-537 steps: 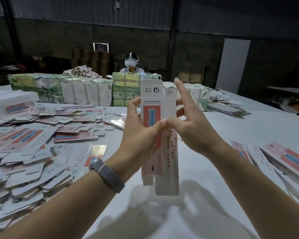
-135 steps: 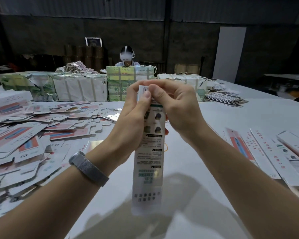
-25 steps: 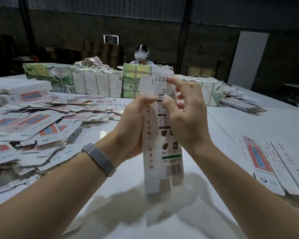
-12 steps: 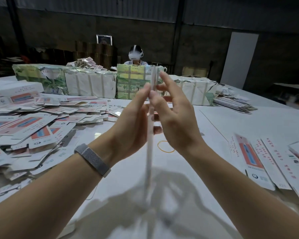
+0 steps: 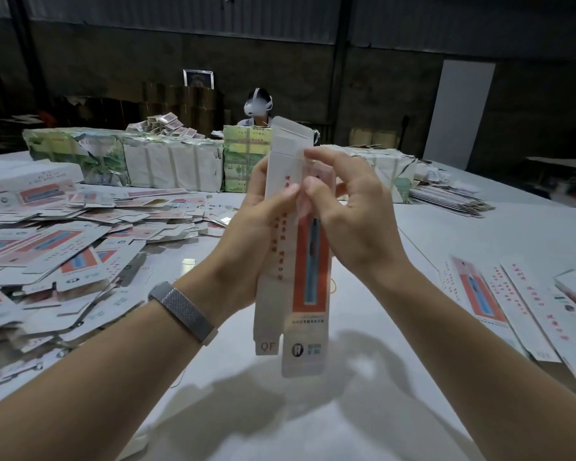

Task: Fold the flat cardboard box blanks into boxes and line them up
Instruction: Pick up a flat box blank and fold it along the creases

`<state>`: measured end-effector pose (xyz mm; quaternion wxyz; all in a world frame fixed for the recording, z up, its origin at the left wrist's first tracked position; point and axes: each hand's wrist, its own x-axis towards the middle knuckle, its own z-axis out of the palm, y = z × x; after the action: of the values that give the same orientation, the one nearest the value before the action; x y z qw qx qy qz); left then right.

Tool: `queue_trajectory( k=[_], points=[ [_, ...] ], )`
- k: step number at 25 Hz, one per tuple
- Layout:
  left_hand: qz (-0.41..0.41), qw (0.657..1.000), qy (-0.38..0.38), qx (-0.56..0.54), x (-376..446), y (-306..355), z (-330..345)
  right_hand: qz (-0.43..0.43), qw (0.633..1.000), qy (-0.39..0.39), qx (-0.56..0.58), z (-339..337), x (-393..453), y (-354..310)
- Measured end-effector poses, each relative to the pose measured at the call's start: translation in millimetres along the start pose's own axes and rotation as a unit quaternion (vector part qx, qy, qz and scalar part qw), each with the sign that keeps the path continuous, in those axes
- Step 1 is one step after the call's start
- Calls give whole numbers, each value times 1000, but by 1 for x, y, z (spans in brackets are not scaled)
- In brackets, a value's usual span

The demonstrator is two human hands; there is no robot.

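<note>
Dim corrugated walls are seen behind a wide white desk (image 5: 479,247), on which flat blanks (image 5: 64,247) are heaped along the left edge and a few folded boxes (image 5: 512,304) are laid side by side near the right edge. One box blank (image 5: 296,261) is held upright above the middle of the desk, its lower flaps hanging free. It is gripped from the left by the left hand (image 5: 256,234), thumb pressed on the front panel, and its upper part is pinched by the curled fingers (image 5: 316,188) of the right hand (image 5: 353,224). The card is judged light, thin and springy, easily creased; it is best taken by the long edges near the scored folds.
</note>
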<state>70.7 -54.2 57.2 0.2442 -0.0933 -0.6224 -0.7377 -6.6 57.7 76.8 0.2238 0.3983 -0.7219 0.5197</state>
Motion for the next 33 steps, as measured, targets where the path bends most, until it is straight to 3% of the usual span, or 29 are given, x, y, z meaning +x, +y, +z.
queue_trajectory(
  k=[6, 11, 16, 19, 26, 29, 33],
  points=[
    [-39, 998, -34, 43, -3, -2, 4, 35, 999, -23, 15, -6, 5, -4],
    [-44, 997, -4, 64, -3, -8, 9, 22, 998, -20, 51, -7, 4, -7],
    [43, 998, 8, 50, -2, -8, 13, 10, 992, -8, 129, -5, 3, -7],
    [53, 995, -5, 87, -3, -4, 15, 11, 983, 21, 180, -5, 0, -10],
    [64, 998, 2, 12, -1, 3, 11, 44, 912, -22, 406, 3, -8, -18],
    [113, 993, 30, 1, -1, 1, 12, 54, 902, -51, 425, 0, -11, -20],
    [126, 992, 31, 5, -1, -3, 15, 89, 918, -31, 386, 1, -14, -22]
  ],
)
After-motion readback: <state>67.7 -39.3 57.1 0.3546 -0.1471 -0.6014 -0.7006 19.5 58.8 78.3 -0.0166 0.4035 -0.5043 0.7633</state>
